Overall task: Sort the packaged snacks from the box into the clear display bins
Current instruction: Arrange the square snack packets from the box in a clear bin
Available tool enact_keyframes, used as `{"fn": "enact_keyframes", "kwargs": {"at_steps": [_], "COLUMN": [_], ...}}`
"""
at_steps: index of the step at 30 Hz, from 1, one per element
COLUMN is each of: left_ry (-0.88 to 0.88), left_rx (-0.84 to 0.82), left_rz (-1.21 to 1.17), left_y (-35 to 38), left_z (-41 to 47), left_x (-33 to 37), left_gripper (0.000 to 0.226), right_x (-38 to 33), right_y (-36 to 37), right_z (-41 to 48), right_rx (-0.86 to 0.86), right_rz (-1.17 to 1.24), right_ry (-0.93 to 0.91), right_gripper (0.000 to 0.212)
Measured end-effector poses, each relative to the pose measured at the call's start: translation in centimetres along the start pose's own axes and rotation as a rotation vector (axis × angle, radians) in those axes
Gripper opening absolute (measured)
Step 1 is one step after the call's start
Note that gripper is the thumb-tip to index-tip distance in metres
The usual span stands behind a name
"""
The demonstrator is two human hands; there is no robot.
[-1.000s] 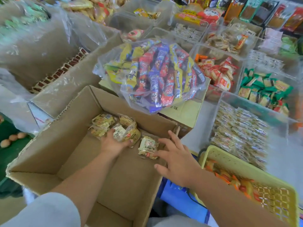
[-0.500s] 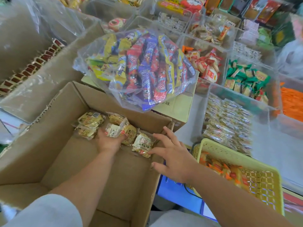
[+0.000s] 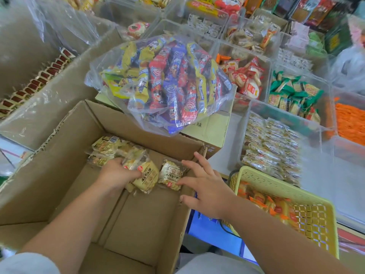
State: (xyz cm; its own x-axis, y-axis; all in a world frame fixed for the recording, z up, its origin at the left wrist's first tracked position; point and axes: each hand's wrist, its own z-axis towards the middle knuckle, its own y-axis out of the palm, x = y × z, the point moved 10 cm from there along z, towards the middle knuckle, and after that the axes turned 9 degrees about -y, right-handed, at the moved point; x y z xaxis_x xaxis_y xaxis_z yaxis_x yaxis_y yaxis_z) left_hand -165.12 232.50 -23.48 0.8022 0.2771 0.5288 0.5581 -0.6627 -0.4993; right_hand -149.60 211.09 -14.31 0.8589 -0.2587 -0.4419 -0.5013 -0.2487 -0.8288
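An open cardboard box [image 3: 59, 175] stands in front of me with several yellow snack packets [image 3: 110, 147] at its far end. My left hand [image 3: 116, 174] is inside the box, its fingers curled round a bunch of those packets [image 3: 145, 175]. One lone packet [image 3: 170, 175] lies by the right wall. Over the right wall, my right hand [image 3: 203, 188] has its fingers spread, the fingertips touching that packet. A clear display bin [image 3: 256, 109] to the right holds many similar clear-wrapped packets.
A big clear bag of red, blue and yellow snacks [image 3: 167, 82] lies on a closed carton behind the box. A yellow plastic basket [image 3: 276, 184] with orange packets sits at my right. More clear bins with red [image 3: 245, 80], green [image 3: 292, 93] and orange snacks fill the back right.
My right hand has moved left over the box wall until its fingertips touch the lone packet. My left hand has closed round more packets. The view shifted slightly.
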Motion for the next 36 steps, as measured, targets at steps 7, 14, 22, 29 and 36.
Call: {"fn": "enact_keyframes", "kwargs": {"at_steps": [7,14,22,29,36], "left_ry": [0.035,0.003,-0.023,-0.057,-0.018], "left_rx": [-0.343,-0.442,-0.464,-0.335,-0.406], "left_rz": [0.036,0.021,0.024,-0.229,-0.752], "left_y": [7.1,11.9,12.1,8.1,3.2], "left_z": [-1.7,-0.8,-0.8,-2.1,-8.9], "left_x": [2.0,1.7,1.3,0.3,1.0], "left_gripper": [0.039,0.066,0.041,0.028,0.058], "right_x": [-0.1,0.0,0.2,0.3,0.6], "right_y": [0.0,0.0,-0.1,-0.3,0.2], "right_z": [0.2,0.0,0.0,-0.1,0.0], "right_rx": [0.006,0.007,0.002,0.007,0.019], "right_rz": [0.003,0.0,0.005,0.028,0.039], "right_ry": [-0.005,0.004,0.001,0.007,-0.039], "right_gripper": [0.051,0.049,0.048,0.048,0.055]}}
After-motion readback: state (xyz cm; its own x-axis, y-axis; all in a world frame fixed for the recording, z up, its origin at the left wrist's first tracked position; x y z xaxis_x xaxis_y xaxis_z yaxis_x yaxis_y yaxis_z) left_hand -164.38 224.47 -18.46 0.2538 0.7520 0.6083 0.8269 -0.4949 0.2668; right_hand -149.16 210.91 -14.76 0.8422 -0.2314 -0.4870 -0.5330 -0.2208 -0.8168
